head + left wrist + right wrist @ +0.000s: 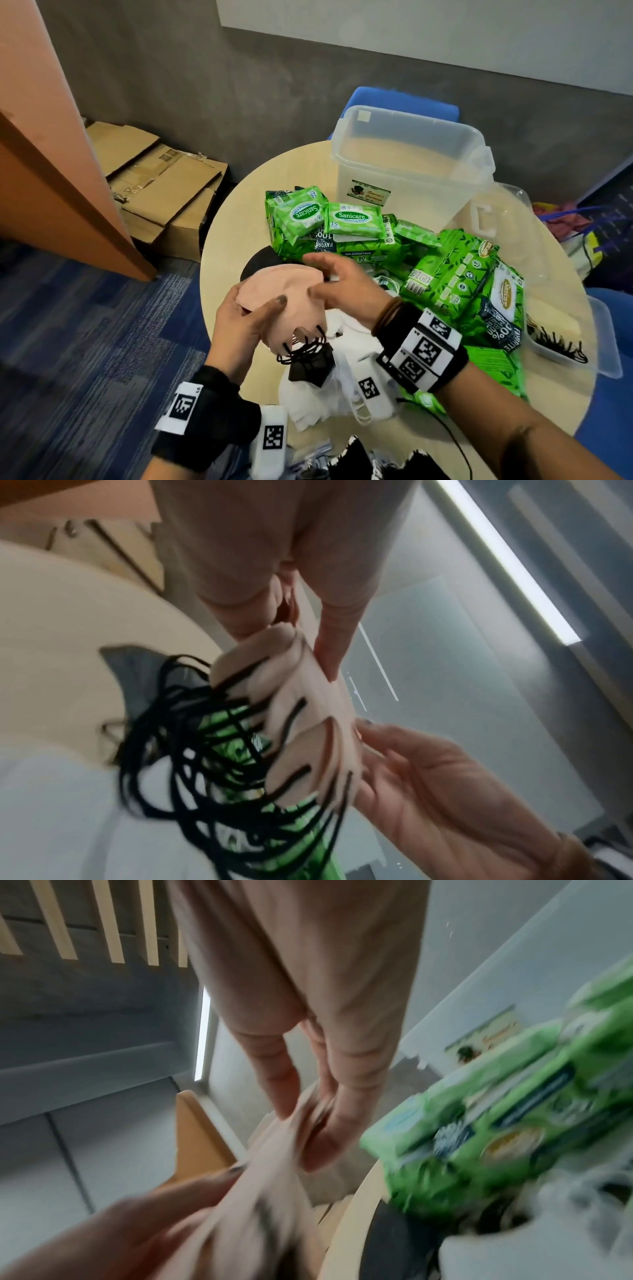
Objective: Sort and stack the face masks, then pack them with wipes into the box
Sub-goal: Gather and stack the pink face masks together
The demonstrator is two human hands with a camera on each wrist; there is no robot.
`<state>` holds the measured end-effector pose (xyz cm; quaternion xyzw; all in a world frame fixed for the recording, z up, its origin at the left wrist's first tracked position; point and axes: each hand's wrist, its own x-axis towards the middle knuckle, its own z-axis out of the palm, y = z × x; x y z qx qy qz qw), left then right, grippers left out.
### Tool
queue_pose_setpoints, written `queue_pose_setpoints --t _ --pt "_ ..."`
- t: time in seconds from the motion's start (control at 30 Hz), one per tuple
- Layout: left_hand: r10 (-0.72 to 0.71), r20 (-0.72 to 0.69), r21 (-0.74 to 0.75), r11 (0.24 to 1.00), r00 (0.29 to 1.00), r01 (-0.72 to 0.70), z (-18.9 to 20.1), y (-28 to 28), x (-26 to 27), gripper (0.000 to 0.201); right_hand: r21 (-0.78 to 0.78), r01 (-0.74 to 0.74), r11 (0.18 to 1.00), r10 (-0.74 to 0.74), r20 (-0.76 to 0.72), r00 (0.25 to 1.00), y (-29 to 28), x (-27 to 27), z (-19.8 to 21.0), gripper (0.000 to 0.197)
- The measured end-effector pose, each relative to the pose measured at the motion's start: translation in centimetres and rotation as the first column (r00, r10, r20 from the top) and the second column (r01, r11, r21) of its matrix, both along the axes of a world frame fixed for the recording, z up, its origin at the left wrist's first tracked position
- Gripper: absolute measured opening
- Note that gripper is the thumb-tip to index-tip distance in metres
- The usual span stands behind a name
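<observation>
A stack of pink face masks (284,294) with black ear loops (301,346) hangs above the round table's near left side. My left hand (257,303) grips the stack from below, thumb on top. My right hand (315,277) pinches its far right edge. The left wrist view shows the pink masks (308,723) fanned out between my left hand (291,647) and the right one. In the blurred right wrist view my right hand (301,1131) pinches the pink masks (274,1153). White masks (342,387) and a folded black mask (308,368) lie under the hands.
The clear plastic box (411,164) stands open at the table's far side, its lid (493,219) leaning beside it. Several green wipe packs (359,222) lie between box and hands. A shallow clear tray (603,346) sits at the right edge. Flattened cardboard (161,188) lies on the floor, left.
</observation>
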<state>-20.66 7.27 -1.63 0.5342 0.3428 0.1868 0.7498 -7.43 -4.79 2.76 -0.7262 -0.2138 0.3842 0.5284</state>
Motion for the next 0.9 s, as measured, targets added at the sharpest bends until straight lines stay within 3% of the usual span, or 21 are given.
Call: queue_pose_setpoints --t 0.07,0.17,0.23,0.3,0.37,0.43,0.47,0.53,0.63,0.73,0.83,0.9 --pt "0.050 -0.009 0.086 0.995 0.999 -0.049 0.6 0.8 -0.4 0.053 -0.026 0.001 1.000 0.000 0.034 0.999 -1.4 1.7 0.6 0.052" --pt "0.151 0.016 0.077 0.985 0.988 -0.151 1.3 2.8 -1.8 0.047 -0.332 -0.052 0.942 0.170 0.339 0.925 -4.4 3.6 0.2 0.045" --pt "0.204 0.009 0.061 0.977 0.979 -0.204 1.4 3.9 -3.1 0.046 -0.583 -0.124 0.803 0.426 0.417 0.803 -6.2 3.1 -1.1 0.051" --pt "0.227 0.003 0.044 0.973 0.974 -0.227 1.3 4.6 -4.2 0.044 -0.783 -0.194 0.591 0.669 0.341 0.660 -7.5 1.6 -3.6 0.073" --pt "0.238 0.000 0.014 0.971 0.971 -0.238 1.0 4.8 -5.0 0.045 -0.890 -0.221 0.399 0.823 0.241 0.515 -8.3 0.0 -6.2 0.096" --pt "0.239 -0.017 -0.004 0.971 0.971 -0.239 0.9 4.8 -5.4 0.047 -0.924 -0.216 0.314 0.895 0.212 0.392 -8.4 -1.1 -8.3 0.104" --pt "0.234 -0.026 -0.001 0.972 0.972 -0.235 0.9 4.7 -5.5 0.047 -0.928 -0.199 0.315 0.909 0.234 0.346 -8.2 -1.5 -8.9 0.099" --pt "0.221 -0.032 0.009 0.975 0.975 -0.221 0.9 4.4 -5.5 0.046 -0.912 -0.158 0.378 0.901 0.323 0.291 -7.7 -1.7 -9.4 0.071" --pt "0.209 -0.027 0.017 0.978 0.978 -0.209 1.1 3.9 -5.2 0.043 -0.846 -0.149 0.512 0.834 0.448 0.323 -6.8 -0.4 -9.3 0.044" --pt "0.209 -0.021 0.005 0.978 0.978 -0.209 0.9 3.8 -5.1 0.045 -0.731 -0.128 0.671 0.676 0.530 0.512 -6.0 1.9 -7.4 0.029" --pt "0.211 -0.006 -0.006 0.977 0.977 -0.211 0.9 3.9 -5.1 0.042 -0.537 0.032 0.843 0.358 0.604 0.712 -5.6 4.4 -4.2 0.020" --pt "0.211 0.001 -0.006 0.977 0.977 -0.211 0.9 4.0 -5.2 0.039 -0.388 0.122 0.914 0.150 0.600 0.786 -5.6 5.6 -2.0 0.011"
